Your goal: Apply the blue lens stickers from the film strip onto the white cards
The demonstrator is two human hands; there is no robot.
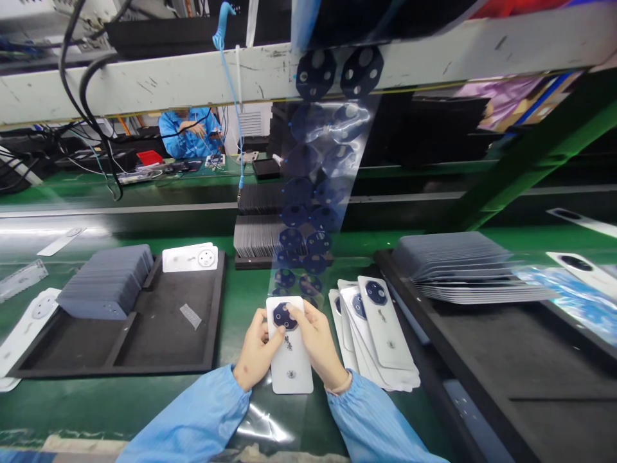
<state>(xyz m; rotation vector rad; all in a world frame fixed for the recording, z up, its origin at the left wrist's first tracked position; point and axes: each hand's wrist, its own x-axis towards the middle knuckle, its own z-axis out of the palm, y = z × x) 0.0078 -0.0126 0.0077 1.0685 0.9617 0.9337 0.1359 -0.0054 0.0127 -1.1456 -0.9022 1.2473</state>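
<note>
A white phone back cover (pixel 292 360) with dark lettering is upright in front of me, between both hands. Near its top is a dark octagonal camera sticker (pixel 285 316) with round holes. My left hand (pixel 259 350) grips the left edge, its thumb on the sticker's lower part. The right edge is in my right hand (pixel 319 341), whose thumb presses the sticker's upper right; fingers behind the cover are hidden. Just beyond hangs a clear film strip (pixel 332 151) carrying paired dark octagonal stickers. To the right lies a fanned pile of similar white covers (pixel 388 334).
A black divided tray (pixel 166 334) at left holds a stack of grey sheets (pixel 108 280). Another black tray (pixel 544 360) with stacked covers (pixel 457 263) stands at right. A black rack (pixel 258 238) of upright sheets is behind. Across the bench sits a person in blue (pixel 190 135).
</note>
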